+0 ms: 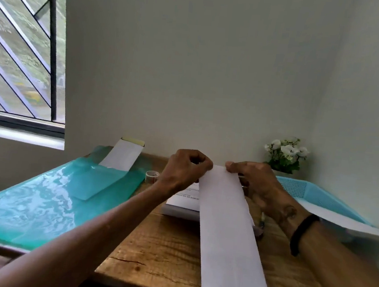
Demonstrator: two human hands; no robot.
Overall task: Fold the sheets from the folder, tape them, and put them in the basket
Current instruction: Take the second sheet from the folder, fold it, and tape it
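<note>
from the head camera, the left hand (185, 169) and the right hand (253, 184) each pinch one far corner of a long folded sheet (226, 228), fingers curled on its top edge; the sheet runs from the hands toward the camera, over the wooden table (162, 251); under it lies a stack of printed sheets (184, 200); a green folder (39, 200) lies on the left, with a white envelope (122, 154) on its far end; a small tape roll (152, 176) stands between the folder and the left hand; the blue basket (313, 192) is on the right, a white sheet (343, 219) lying in it; white flowers (285, 155) stand in the corner.
</note>
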